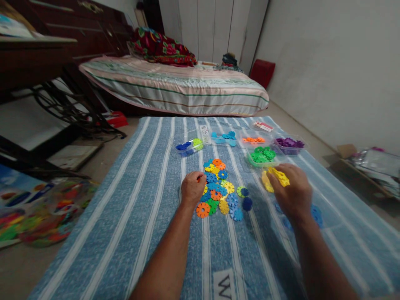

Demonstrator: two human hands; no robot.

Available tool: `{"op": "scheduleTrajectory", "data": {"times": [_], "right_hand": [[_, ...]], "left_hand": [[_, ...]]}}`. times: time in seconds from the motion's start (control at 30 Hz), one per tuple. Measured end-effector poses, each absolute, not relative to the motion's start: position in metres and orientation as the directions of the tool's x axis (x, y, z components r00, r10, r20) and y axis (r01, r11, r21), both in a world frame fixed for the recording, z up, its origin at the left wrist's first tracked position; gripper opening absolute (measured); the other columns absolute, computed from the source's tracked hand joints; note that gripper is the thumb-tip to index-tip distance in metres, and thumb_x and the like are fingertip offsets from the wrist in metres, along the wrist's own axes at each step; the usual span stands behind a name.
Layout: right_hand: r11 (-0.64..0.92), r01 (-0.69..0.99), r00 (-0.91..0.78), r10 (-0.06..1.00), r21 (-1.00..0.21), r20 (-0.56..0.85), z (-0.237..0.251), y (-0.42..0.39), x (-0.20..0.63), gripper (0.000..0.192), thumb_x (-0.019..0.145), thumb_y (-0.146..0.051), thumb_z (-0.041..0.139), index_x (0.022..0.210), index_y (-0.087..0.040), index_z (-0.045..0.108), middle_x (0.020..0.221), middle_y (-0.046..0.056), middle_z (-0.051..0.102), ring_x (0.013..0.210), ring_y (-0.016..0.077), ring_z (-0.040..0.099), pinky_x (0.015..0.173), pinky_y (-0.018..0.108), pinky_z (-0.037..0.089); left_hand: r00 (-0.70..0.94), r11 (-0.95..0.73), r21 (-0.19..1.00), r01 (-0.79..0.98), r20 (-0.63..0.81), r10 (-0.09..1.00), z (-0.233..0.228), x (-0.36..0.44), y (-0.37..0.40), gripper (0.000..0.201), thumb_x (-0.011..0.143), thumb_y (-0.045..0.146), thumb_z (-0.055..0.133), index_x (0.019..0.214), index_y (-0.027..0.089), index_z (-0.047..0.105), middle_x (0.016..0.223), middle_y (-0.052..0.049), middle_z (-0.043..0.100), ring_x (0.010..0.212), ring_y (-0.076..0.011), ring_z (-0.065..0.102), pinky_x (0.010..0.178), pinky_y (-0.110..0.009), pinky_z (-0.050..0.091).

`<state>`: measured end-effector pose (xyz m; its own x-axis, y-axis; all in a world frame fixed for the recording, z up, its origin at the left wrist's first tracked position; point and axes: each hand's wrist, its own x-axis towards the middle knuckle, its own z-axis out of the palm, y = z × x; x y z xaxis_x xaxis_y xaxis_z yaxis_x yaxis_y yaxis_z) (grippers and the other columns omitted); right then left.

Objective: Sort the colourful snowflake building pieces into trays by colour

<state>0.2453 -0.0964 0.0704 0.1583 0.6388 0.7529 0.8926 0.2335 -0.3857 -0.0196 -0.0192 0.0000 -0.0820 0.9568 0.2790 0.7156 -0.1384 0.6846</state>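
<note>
A loose pile of notched plastic interlocking discs in blue, yellow, orange and green lies on the striped cloth. My left hand is at the pile's left edge, fingers pinched together, with a bit of an orange disc showing between them. My right hand is over the clear tub of yellow discs. Its thumb and fingers close around yellow discs, partly hidden by the hand. Light blue discs in a clear tub lie partly behind my right wrist.
Farther back stand clear tubs of green discs, purple discs, orange discs, light blue discs and dark blue discs. A bed is beyond the cloth. Bags of colourful pieces lie at left.
</note>
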Motion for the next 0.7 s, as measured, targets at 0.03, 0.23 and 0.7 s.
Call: {"op": "scheduleTrajectory", "data": {"times": [0.03, 0.23, 0.7], "right_hand": [[0.21, 0.912, 0.149, 0.63, -0.352, 0.762, 0.07, -0.096, 0.248, 0.018, 0.083, -0.035, 0.061, 0.09, -0.018, 0.064, 0.095, 0.011, 0.067, 0.097, 0.0258, 0.06, 0.09, 0.045, 0.047], [0.381, 0.83, -0.04, 0.77, -0.408, 0.637, 0.035, -0.117, 0.218, 0.011, 0.087, -0.027, 0.057, 0.089, -0.019, 0.064, 0.096, 0.009, 0.066, 0.096, 0.0211, 0.061, 0.089, 0.039, 0.05], [0.39, 0.836, -0.187, 0.863, -0.386, 0.469, -0.016, -0.146, 0.199, 0.025, 0.083, -0.032, 0.06, 0.102, -0.017, 0.067, 0.119, 0.014, 0.061, 0.122, 0.0317, 0.05, 0.1, 0.052, 0.045]], "left_hand": [[-0.084, -0.137, 0.684, 0.716, 0.28, 0.956, 0.0, -0.02, -0.019, 0.015, 0.08, 0.024, 0.054, 0.076, 0.019, 0.068, 0.084, -0.003, 0.07, 0.083, -0.0173, 0.063, 0.08, -0.028, 0.047], [-0.083, -0.148, 0.69, 0.708, 0.289, 0.954, 0.0, -0.02, -0.02, 0.016, 0.08, 0.024, 0.053, 0.076, 0.019, 0.068, 0.083, -0.003, 0.07, 0.081, -0.0168, 0.063, 0.079, -0.027, 0.047], [-0.072, -0.161, 0.688, 0.708, 0.297, 0.952, 0.0, -0.019, -0.021, 0.018, 0.082, 0.025, 0.052, 0.076, 0.019, 0.067, 0.083, -0.003, 0.069, 0.08, -0.0168, 0.062, 0.078, -0.028, 0.047]]}}
